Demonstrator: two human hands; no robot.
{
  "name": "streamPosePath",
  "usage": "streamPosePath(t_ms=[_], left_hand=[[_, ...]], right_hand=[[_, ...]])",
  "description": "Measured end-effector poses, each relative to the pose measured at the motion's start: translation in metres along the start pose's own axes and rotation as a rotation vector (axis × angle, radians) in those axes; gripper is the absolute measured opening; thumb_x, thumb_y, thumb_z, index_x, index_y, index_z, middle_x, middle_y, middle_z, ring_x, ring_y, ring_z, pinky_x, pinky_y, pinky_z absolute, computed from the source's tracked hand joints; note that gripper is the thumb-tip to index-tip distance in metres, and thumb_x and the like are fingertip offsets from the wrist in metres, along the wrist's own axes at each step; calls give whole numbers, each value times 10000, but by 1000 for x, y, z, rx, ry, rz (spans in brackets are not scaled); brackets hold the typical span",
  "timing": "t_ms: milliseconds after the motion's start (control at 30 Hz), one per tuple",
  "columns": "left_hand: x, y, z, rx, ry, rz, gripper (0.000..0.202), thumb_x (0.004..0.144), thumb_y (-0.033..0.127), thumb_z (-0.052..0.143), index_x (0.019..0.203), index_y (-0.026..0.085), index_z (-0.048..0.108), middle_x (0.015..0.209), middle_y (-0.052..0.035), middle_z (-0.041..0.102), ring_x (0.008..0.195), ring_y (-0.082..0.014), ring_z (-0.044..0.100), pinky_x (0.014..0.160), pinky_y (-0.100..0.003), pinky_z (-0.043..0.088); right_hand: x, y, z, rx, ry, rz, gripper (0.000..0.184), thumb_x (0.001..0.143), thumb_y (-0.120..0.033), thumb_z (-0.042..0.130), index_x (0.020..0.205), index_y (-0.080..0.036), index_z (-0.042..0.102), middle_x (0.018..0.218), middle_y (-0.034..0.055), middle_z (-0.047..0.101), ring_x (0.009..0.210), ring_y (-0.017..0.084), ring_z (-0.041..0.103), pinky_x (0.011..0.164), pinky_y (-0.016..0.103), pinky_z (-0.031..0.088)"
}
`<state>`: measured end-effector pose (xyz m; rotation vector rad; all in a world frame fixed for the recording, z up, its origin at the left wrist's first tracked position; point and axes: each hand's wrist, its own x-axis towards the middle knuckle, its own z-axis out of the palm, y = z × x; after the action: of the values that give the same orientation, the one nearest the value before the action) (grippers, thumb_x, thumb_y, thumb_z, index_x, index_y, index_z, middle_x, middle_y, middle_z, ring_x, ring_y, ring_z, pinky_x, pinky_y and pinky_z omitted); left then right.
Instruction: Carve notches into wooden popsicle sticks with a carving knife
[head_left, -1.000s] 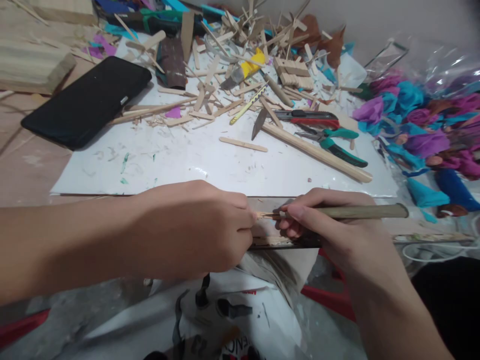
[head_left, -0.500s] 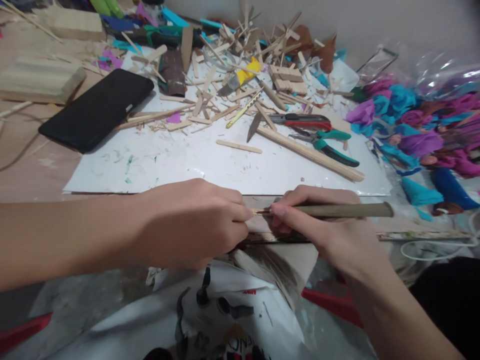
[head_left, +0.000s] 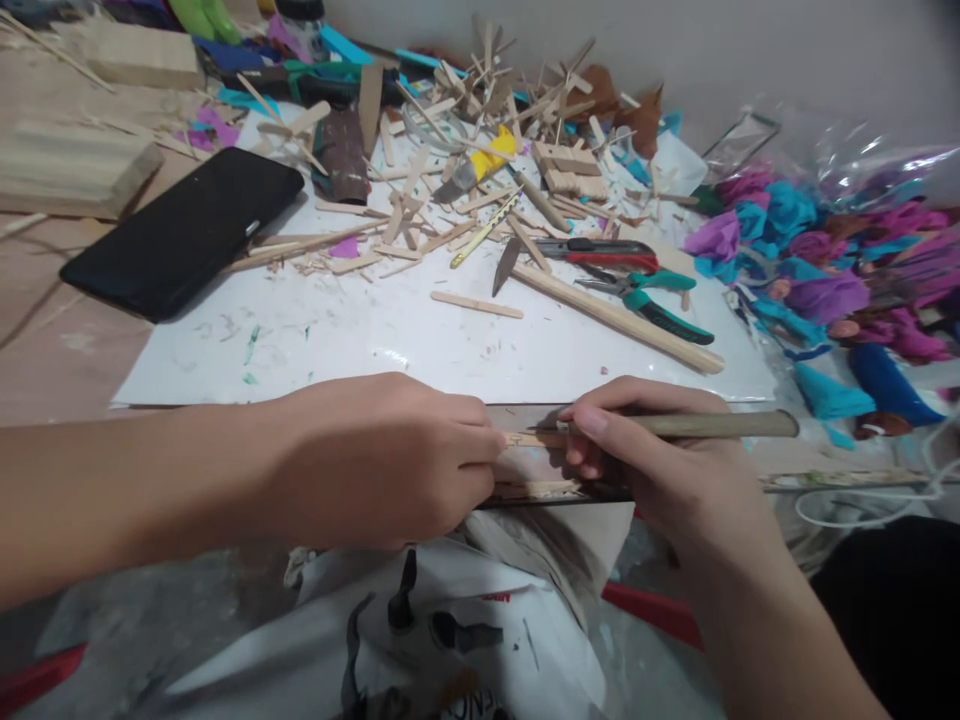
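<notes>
My left hand (head_left: 420, 450) is closed in a pinch on a thin wooden craft stick (head_left: 529, 439), whose marked end sticks out to the right over the table edge. My right hand (head_left: 645, 430) grips a carving knife (head_left: 720, 425) with a round greyish-wood handle. Its narrow blade points left and lies just above the stick. Whether the blade touches the wood I cannot tell. The fingers of my right hand are partly beneath the stick's right end.
White board (head_left: 202, 370) carries a hammer (head_left: 615, 318), green-handled pliers (head_left: 667, 310), a red utility knife (head_left: 607, 250) and one craft stick (head_left: 477, 305). Behind lies a heap of sticks (head_left: 480, 100). A black phone (head_left: 187, 230) lies left, coloured paper flowers (head_left: 825, 270) right.
My right hand and the knife have shifted slightly right, away from my left hand. More of the craft stick shows between the hands.
</notes>
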<state>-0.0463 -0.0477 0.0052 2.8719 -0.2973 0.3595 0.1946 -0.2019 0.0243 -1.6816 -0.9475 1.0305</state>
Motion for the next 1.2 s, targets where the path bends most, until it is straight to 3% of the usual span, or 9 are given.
streamPosePath(t_ms=[167,333,533,667,800,933,1033,1200], left_hand=[[0,-6,1,15,-38,75,96,1032,93,771,995,181,759,1006,-22,701,872,-186,632,716,-328,541],[-1,-4,2,85,-24,114,135,1037,84,775,963,196,761,1020,-23,715,964,-186,640,782,-328,529],[2,-2,-2,134,58,85,208,1076,112,733,890,200,703,922,-20,668,877,-202,584,805,-371,487],[2,-6,-2,84,74,58,191,1043,108,751,896,206,680,947,-30,662,884,-219,567,764,-390,440],[2,-11,2,42,59,-11,156,1034,116,756,931,205,680,957,-34,643,898,-230,570,772,-395,422],[3,-10,1,-1,55,-51,211,1101,105,661,917,203,693,970,-29,652,902,-220,575,803,-380,425],[3,-10,-2,-21,82,-102,319,1157,107,553,885,210,686,944,-21,649,887,-213,575,819,-376,425],[2,-14,-7,-57,12,-98,318,1126,80,461,981,209,713,970,-45,676,887,-230,582,846,-423,433]], right_hand=[[-2,3,-3,-61,28,-83,171,916,-408,983,909,-260,895,743,24,804,643,146,730,581,209,584],[2,3,-6,-122,-12,-244,106,916,-355,978,972,-296,910,894,24,807,745,148,731,600,221,551],[17,-4,-2,-244,13,-322,411,805,-561,1021,1050,-251,907,870,81,821,779,257,778,631,339,636],[19,-6,-3,-303,4,-306,440,805,-586,1014,1081,-257,918,889,90,850,829,285,814,660,341,662],[10,-10,-6,-341,-37,-253,322,869,-522,987,1052,-263,933,932,87,883,832,267,834,666,299,668],[3,-14,-4,-320,-85,-231,102,973,-436,916,983,-339,944,920,5,902,766,160,827,656,171,633],[3,-12,1,-277,-52,-223,59,961,-416,931,918,-379,946,900,-39,907,749,133,829,650,136,623],[7,-6,6,-287,-38,-215,41,907,-377,980,894,-401,948,880,-46,907,728,149,827,622,167,635]])
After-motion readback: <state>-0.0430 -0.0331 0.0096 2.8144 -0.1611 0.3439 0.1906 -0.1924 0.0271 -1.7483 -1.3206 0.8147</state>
